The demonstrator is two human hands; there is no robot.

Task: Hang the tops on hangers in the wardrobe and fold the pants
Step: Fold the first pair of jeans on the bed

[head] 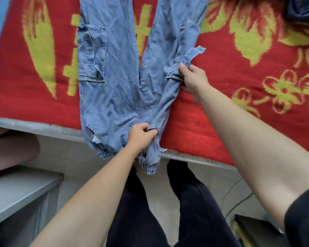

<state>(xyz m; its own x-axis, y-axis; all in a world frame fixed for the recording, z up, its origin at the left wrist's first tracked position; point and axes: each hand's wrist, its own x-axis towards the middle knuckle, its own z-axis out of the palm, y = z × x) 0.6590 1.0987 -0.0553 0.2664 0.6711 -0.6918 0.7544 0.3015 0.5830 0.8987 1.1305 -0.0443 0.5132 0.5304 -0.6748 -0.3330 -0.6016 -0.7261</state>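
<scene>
- Pants (114, 82) lie flat on the red blanket (221, 107), long axis running near to far: the two legs stretch away to the far side, and the elastic waist hangs over the near edge of the bed.
- Left hand (141, 135) is closed on the right-hand edge of the denim close to the waist, fingers curled round a gathered ridge of cloth.
- Right hand (194, 79) sits farther along the same edge, pinching the outer seam of the right leg just beside the cargo pocket; a loose strap (194, 52) sticks out beyond it.
- Both hands are on the right side of the garment, one near and one far, in line with its length. The left leg with its own pocket (92, 54) lies untouched.
- That is the key relation: the free half lies to the left of both hands, so the fold looks set to carry the right leg leftward over it.
- Risk, as I read it: the waist overhanging the edge could drag the fold crooked.
</scene>
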